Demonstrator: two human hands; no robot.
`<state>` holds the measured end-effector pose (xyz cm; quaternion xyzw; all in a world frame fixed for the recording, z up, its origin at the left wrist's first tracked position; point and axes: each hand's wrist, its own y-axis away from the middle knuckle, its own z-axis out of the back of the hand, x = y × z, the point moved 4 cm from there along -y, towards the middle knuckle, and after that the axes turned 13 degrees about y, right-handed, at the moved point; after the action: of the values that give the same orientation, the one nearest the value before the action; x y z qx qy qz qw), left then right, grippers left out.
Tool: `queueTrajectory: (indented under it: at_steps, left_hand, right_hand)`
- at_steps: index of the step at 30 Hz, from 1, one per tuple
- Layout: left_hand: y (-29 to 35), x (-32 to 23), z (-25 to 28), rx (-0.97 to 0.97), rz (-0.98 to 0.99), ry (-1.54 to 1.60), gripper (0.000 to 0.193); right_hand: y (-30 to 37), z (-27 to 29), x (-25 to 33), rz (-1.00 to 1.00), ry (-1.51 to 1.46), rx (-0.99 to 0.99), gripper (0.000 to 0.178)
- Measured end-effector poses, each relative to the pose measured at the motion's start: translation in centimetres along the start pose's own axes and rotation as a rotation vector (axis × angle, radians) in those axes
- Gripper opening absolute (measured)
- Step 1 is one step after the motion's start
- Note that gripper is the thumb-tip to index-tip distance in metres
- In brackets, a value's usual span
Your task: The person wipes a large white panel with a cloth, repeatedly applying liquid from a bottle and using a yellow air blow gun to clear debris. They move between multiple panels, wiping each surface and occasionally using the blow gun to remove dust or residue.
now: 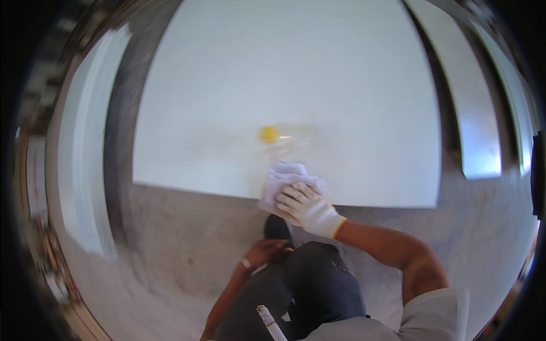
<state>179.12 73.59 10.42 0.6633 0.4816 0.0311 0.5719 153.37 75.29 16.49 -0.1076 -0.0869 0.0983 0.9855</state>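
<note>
My right hand, in a white knitted glove with a yellow cuff edge, presses on a folded pale lilac cloth. The cloth lies over the near edge of a large white panel. Just beyond it on the panel is a clear object, blurred, with a round yellow cap; it looks like a bottle on its side. My bare left hand, with a band at the wrist, is by my knee. A small yellow bit shows at its fingers, which are partly hidden.
Long white panels lie on the left and right of the large one. Grey concrete floor surrounds them. My dark shoe is close to the panel's near edge. A burning cigarette shows low in view. Stacked material lines the far left.
</note>
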Motion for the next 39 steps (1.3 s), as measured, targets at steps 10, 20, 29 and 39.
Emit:
queueTrajectory:
  at_steps: [10,20,29,39]
  left_hand:
    - [-0.7,-24.3,1.8,-0.503,-0.959,-0.288,0.069]
    - [-8.2,-30.7,1.1,-0.474,-0.785,-0.338,0.064]
    - [-8.4,-30.1,-1.1,-0.491,-0.737,-0.319,0.054]
    - [-7.7,-29.1,-3.4,-0.634,-0.669,-0.392,0.066]
  right_hand:
    - [29.7,14.9,-14.9,-1.004,0.559,0.194,0.047]
    - [30.7,12.1,-16.4,-1.279,0.333,-0.008,0.05]
    - [30.9,10.0,-20.5,-1.335,0.266,0.218,0.058]
    - [18.0,8.6,-46.0,-1.24,0.392,0.093,0.064]
